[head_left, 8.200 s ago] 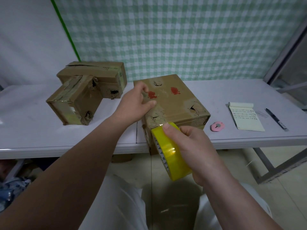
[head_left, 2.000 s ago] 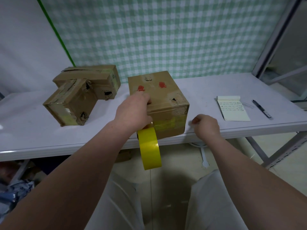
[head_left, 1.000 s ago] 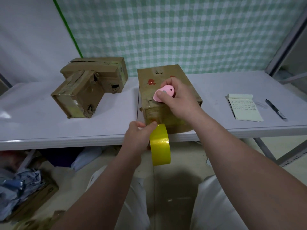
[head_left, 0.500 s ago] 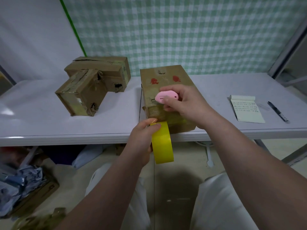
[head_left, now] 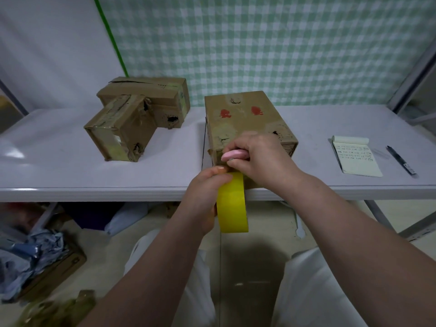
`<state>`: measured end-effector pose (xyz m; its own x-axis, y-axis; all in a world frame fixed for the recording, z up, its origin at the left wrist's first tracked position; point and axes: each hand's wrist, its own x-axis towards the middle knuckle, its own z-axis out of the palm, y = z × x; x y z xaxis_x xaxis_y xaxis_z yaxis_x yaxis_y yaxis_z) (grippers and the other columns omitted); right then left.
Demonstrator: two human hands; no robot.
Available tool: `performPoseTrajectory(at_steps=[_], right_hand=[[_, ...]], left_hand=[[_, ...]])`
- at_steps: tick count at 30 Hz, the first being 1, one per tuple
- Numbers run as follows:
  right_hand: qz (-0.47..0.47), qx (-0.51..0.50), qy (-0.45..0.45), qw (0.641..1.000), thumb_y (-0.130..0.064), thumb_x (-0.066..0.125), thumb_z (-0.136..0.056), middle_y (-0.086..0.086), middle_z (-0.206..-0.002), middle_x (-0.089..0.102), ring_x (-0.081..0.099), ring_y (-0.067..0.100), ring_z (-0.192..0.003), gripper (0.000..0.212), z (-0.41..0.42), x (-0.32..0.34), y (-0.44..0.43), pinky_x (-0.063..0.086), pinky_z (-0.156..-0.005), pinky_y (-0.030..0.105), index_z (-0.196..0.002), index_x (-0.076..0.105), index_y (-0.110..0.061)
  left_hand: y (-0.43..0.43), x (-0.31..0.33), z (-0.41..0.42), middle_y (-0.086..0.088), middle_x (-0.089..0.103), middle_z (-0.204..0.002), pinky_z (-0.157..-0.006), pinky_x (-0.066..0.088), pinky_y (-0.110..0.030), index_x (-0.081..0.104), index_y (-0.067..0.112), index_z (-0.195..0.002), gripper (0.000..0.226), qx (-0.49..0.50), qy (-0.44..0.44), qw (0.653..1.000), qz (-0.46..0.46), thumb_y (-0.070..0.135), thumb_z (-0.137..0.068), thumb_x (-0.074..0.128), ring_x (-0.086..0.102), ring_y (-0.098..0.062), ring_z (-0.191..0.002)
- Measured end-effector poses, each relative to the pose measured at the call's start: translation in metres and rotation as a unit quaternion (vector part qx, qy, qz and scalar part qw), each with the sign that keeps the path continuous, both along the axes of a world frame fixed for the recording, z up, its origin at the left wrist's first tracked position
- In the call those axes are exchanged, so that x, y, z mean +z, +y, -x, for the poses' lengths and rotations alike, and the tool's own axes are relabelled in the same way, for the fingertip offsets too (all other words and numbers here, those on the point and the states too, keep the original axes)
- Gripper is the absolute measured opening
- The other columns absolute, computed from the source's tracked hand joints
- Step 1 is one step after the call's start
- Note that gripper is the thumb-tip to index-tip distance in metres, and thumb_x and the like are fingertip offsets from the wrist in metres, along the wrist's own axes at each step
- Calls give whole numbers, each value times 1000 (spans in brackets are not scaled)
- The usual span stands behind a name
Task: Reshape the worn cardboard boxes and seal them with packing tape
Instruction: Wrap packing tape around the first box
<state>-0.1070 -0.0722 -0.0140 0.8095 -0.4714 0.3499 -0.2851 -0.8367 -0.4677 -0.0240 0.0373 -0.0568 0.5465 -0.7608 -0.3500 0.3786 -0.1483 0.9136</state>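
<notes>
The cardboard box (head_left: pixel 245 119) lies on the counter (head_left: pixel 59 166), long axis running away from the person and near end at the front edge; there the right grip (head_left: pixel 262 159) pinches a pink tape cutter (head_left: pixel 232 155), and just below it the left grip (head_left: pixel 204 194) holds the yellow tape roll (head_left: pixel 232 206) edge-on.

A long white table (head_left: pixel 70 161) runs across the room, its glossy top catching a pale sheen of light at its far left end. Behind the table hangs a green-and-white checked cloth (head_left: pixel 283 55). Left of that cloth, still behind the table, is a plain white wall (head_left: pixel 47 43), and a thin green strip (head_left: pixel 111 36) slants between the two. By the table's right end rises a grey metal frame (head_left: pixel 410 74) — what it belongs to cannot be told. Under the table lies a pale beige floor (head_left: pixel 415 208), crossed by a slanting grey table leg (head_left: pixel 377 215).
</notes>
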Motion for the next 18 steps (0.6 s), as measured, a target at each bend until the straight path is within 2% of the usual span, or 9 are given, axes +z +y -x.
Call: performPoseTrajectory(at_steps=[2, 6, 12, 16, 18], right_hand=[[18, 8, 4, 1000, -20, 72, -82, -3, -94, 67, 58, 11, -85, 13, -2, -1, 0, 46, -75, 26, -95, 74, -19], [45, 0, 1, 999, -20, 70, -83, -3, -95, 68, 58, 11, -84, 12, -4, -4, 0, 43, -73, 24, -94, 74, -18], [58, -8, 18, 998, -25, 70, -83, -5, -94, 66, 53, 8, -81, 12, -7, -5, -2, 37, -70, 21, -94, 74, -21], [74, -15, 33, 997, -26, 69, -84, -3, -93, 65, 57, 13, -84, 12, -9, -3, -1, 43, -71, 26, -94, 73, -20], [81, -16, 38, 996, -26, 69, -84, -3, -93, 64, 56, 12, -83, 12, -8, -3, -2, 40, -69, 25, -93, 72, -19]], left_hand=[[0, 1, 0, -17, 66, -111, -93, 49, -55, 64, 14, -111, 22, -1, 1, 1000, 5, 13, -90, 58, 63, -35, -105], [0, 0, 0, -18, 66, -111, -94, 48, -57, 65, 15, -108, 21, -8, -5, 1000, 8, 14, -88, 59, 63, -35, -104], [-1, 1, 1, -14, 68, -95, -94, 46, -57, 67, 15, -94, 14, -12, -6, 1000, 16, 10, -89, 56, 63, -30, -90], [0, 1, 0, -7, 69, -82, -80, 54, -46, 66, 16, -92, 13, -8, 1, 1000, 17, 9, -90, 55, 65, -24, -78], [1, 3, 0, -7, 69, -83, -78, 54, -44, 65, 14, -98, 14, -7, 9, 1000, 18, 8, -90, 55, 66, -23, -77]])
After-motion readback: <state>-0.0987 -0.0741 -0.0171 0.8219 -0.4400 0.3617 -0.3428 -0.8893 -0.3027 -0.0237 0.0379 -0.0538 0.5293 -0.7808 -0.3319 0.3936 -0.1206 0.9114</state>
